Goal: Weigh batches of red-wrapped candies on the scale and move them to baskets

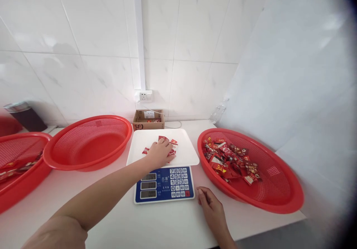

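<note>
My left hand reaches over the white tray of a digital scale. Its fingers are spread and bent down onto a small pile of red candy packets, touching them. The palm hides part of the pile. Below the tray, the scale's blue keypad panel has three displays. By the panel's lower right corner, my right hand rests near the table with fingers loosely curled and nothing visible in them. A red plastic basket to its right holds many red and brown wrapped packets.
A red basket with nothing visible inside stands left of the scale. Another red basket at the far left holds packets. Behind the scale sit a cardboard box and a wall socket. A dark flask stands at left.
</note>
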